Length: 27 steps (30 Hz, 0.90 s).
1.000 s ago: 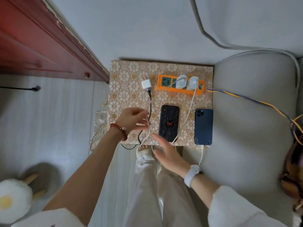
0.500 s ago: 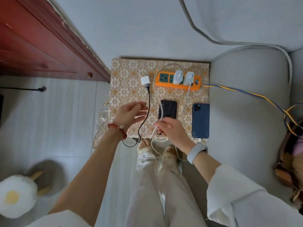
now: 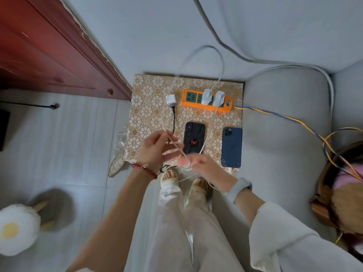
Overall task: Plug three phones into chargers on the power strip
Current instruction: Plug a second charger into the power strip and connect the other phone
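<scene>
Both hands (image 3: 176, 154) pinch white cable (image 3: 223, 61); phone (image 3: 194, 137) bears red spider emblem.

left hand (image 3: 155, 149) raised, right hand (image 3: 204, 163) pinching

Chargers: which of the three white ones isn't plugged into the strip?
The leftmost white charger, lying on the mat left of the orange power strip with a black cable; the other two sit in its sockets.

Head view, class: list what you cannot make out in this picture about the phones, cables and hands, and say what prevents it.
Head view only:
- White cable tip: lost in motion blur between left hand and right hand.
- Blue phone port: at the table edge, too small to confirm a plug.
- Third phone: none visible.
- Strip switch: too small.
</scene>
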Tool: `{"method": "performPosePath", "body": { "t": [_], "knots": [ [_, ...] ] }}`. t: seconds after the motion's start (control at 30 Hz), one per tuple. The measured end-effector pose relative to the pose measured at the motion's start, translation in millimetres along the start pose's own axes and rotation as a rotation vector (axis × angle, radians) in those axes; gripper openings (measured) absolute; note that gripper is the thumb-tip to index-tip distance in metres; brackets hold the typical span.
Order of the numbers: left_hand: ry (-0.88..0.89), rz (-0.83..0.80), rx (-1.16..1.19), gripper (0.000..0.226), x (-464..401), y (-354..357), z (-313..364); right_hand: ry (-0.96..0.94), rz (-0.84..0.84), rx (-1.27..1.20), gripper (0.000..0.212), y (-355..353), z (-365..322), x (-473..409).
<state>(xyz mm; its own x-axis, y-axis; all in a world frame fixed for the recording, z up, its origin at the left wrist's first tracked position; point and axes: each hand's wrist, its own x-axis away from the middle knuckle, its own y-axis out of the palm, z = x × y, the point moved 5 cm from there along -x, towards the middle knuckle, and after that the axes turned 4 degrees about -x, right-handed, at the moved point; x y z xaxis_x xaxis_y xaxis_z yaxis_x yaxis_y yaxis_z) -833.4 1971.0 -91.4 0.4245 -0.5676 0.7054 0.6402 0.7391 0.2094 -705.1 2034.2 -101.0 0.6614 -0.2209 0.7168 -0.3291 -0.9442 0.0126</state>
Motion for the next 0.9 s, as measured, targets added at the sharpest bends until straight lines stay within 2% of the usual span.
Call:
{"method": "performPosePath", "body": {
  "t": [0.07,0.17,0.23,0.3,0.33,0.43,0.5,0.53,0.6,0.67,0.73,0.83,0.9],
  "knots": [
    [0.014,0.128,0.111,0.018,-2.7,-11.9,10.2,-0.017,-0.073,0.110,0.022,11.0,12.1,8.4],
    [0.076,0.257,0.276,0.017,-5.5,-29.6,21.4,0.020,-0.014,0.241,0.022,0.2,29.0,15.8],
    [0.103,0.231,0.232,0.019,-7.5,-33.1,23.2,0.053,0.083,0.082,0.020,-17.7,34.6,16.9],
    [0.051,0.146,0.020,0.018,-8.0,-26.3,13.3,0.065,0.152,-0.277,0.017,-33.3,29.8,18.0],
    [0.012,0.072,-0.162,0.024,-5.4,-19.3,3.5,0.047,0.167,-0.449,0.016,-40.4,23.6,17.7],
    [-0.053,-0.274,-0.683,0.043,11.7,14.9,-37.6,-0.042,0.185,-0.750,0.015,-56.0,0.8,13.4],
    [-0.041,-0.413,-0.796,0.042,24.0,35.7,-57.4,-0.071,0.201,-0.872,0.014,-61.2,-9.3,9.1],
    [-0.020,-0.415,-0.805,0.034,27.7,42.4,-60.2,-0.082,0.220,-0.893,0.014,-62.8,-11.4,7.3],
    [-0.017,-0.330,-0.708,0.017,30.3,47.8,-55.9,-0.091,0.291,-0.793,0.014,-64.5,-6.6,6.5],
    [-0.051,-0.207,-0.490,0.019,29.4,43.3,-46.5,-0.043,0.310,-0.545,0.017,-60.2,7.1,9.2],
    [-0.045,-0.093,-0.249,0.018,26.9,32.0,-31.5,-0.001,0.168,-0.292,0.025,-44.1,21.5,15.3],
    [-0.027,0.020,0.014,0.015,20.0,10.5,-13.4,-0.026,-0.173,0.142,0.043,-5.5,36.5,24.4],
    [-0.018,0.067,0.105,0.016,15.8,0.3,-7.1,0.003,-0.232,0.250,0.028,7.8,44.8,26.5]
  ]
}}
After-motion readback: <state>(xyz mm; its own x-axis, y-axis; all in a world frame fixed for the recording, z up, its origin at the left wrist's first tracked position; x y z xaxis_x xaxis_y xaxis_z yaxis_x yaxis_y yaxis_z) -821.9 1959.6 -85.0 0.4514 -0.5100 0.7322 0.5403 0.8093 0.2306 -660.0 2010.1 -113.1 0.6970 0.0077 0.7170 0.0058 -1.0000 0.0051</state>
